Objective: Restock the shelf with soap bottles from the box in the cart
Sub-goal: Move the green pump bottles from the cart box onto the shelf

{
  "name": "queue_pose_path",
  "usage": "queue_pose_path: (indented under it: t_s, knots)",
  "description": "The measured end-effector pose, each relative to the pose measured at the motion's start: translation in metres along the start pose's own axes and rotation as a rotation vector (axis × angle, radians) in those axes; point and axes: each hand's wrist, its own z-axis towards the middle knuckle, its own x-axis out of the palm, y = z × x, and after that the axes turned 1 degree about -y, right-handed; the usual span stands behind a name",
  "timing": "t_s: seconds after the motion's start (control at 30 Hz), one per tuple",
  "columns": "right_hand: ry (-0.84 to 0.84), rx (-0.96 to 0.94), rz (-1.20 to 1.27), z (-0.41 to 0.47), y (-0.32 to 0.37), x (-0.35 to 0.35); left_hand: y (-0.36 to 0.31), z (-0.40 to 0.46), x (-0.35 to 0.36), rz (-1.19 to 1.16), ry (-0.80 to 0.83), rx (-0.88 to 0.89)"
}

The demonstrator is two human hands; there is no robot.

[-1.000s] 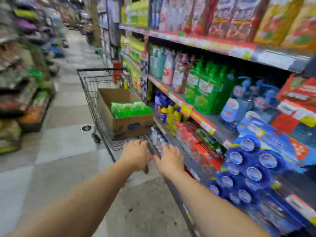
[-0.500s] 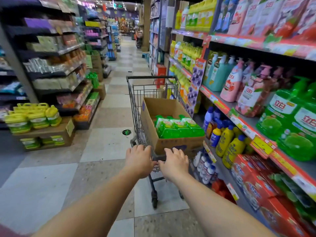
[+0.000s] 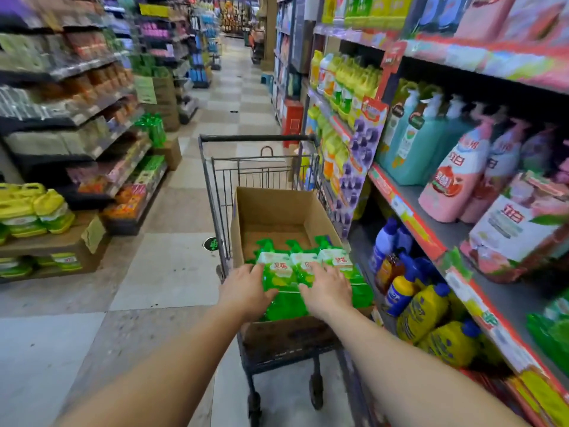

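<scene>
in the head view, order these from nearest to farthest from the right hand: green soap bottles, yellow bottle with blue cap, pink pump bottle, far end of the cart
1. green soap bottles: in the box, under the right hand.
2. yellow bottle with blue cap: low shelf, just to its right.
3. pink pump bottle: middle shelf, up and right.
4. far end of the cart: well ahead, past the box.

A checkered tile floor (image 3: 172,272) runs down a long aisle between stocked racks (image 3: 77,118), the far end seemingly brightly lit.
</scene>
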Motion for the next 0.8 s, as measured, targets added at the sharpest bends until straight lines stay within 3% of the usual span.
queue_pose_path:
  t_s: [0.53,0.8]
  knots:
    - [0.13,0.125,0.064,0.104,-0.011,0.064,0.021,0.151,0.074,-0.318,0.279,-0.216]
    - [0.145,0.088,-0.019,0.12,-0.007,0.087,0.025,0.169,0.094,-0.353,0.285,-0.231]
